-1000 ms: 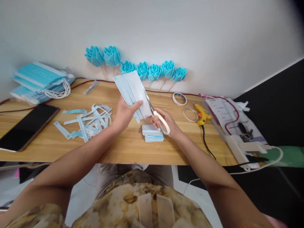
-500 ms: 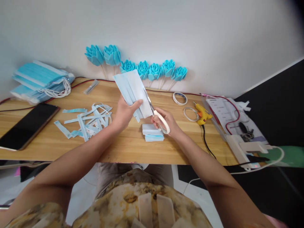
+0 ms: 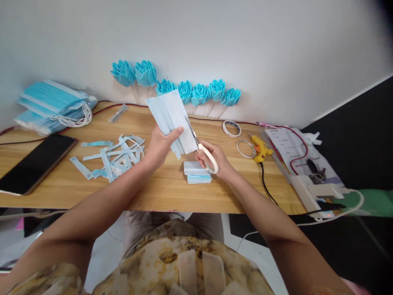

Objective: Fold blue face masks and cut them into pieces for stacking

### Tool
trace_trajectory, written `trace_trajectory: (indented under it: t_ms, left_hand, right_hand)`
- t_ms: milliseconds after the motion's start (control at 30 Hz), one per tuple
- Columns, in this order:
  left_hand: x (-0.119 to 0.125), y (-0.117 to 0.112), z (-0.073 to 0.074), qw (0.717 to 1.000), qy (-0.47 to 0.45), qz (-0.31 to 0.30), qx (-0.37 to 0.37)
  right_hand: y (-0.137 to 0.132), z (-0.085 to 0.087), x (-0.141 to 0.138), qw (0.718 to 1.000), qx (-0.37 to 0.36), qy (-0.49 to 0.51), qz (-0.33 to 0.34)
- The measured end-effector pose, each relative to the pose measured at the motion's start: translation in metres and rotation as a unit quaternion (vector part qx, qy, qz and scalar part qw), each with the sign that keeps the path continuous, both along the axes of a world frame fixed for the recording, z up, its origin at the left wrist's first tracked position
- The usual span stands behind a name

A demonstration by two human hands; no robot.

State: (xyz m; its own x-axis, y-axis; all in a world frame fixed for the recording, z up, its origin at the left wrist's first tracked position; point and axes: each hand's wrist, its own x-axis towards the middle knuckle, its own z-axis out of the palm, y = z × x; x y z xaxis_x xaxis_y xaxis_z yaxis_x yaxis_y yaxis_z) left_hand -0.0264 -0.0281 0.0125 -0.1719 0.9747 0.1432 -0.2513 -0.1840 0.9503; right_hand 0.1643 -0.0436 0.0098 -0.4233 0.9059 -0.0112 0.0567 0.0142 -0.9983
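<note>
My left hand (image 3: 163, 144) grips a pale blue and white face mask sheet (image 3: 172, 116), thumb lying across its front, and holds it above the table. The fingers of my right hand (image 3: 215, 155) are in the handles of a pair of white-handled scissors (image 3: 209, 159). The blades lie along the right edge of the mask sheet. Below my right hand a small stack of cut mask pieces (image 3: 198, 178) rests on the wood. A loose heap of cut blue strips (image 3: 114, 157) lies left of my left hand.
Several blue flowers on sticks (image 3: 200, 94) lean against the wall. Whole masks (image 3: 53, 102) are piled at the left behind a phone (image 3: 38, 164). To the right are tape rolls (image 3: 232, 128), a yellow glue gun (image 3: 261, 149) with its cord, and a power strip (image 3: 307, 198).
Both hands, the mask sheet and the scissors stay almost in place. The view has shifted very slightly.
</note>
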Motion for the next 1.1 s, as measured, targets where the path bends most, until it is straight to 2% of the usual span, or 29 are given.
trace_trajectory:
  t_ms: [100, 267, 500, 633, 833, 1100]
  left_hand:
    - [-0.006, 0.001, 0.007, 0.998, -0.048, -0.041, -0.018]
    - [-0.011, 0.005, 0.009, 0.995, -0.074, -0.029, -0.053]
    - [-0.005, 0.001, 0.003, 0.997, -0.034, -0.024, -0.057]
    - [0.000, -0.003, 0.001, 0.997, -0.011, -0.041, -0.064]
    - [0.001, -0.003, -0.001, 0.997, -0.024, -0.035, -0.070]
    - [0.001, -0.003, -0.001, 0.997, -0.032, -0.046, -0.059]
  right_hand:
    - [0.001, -0.001, 0.000, 1.000, -0.012, 0.000, 0.009]
    - [0.002, -0.003, 0.001, 0.999, -0.031, -0.005, 0.022]
    - [0.000, 0.004, 0.002, 0.999, -0.010, -0.012, 0.029]
    - [-0.001, 0.008, 0.002, 0.999, 0.004, -0.035, 0.020]
    - [-0.002, 0.011, 0.004, 0.999, 0.010, -0.039, 0.020]
    - [0.000, 0.007, 0.004, 0.999, 0.009, -0.032, 0.009]
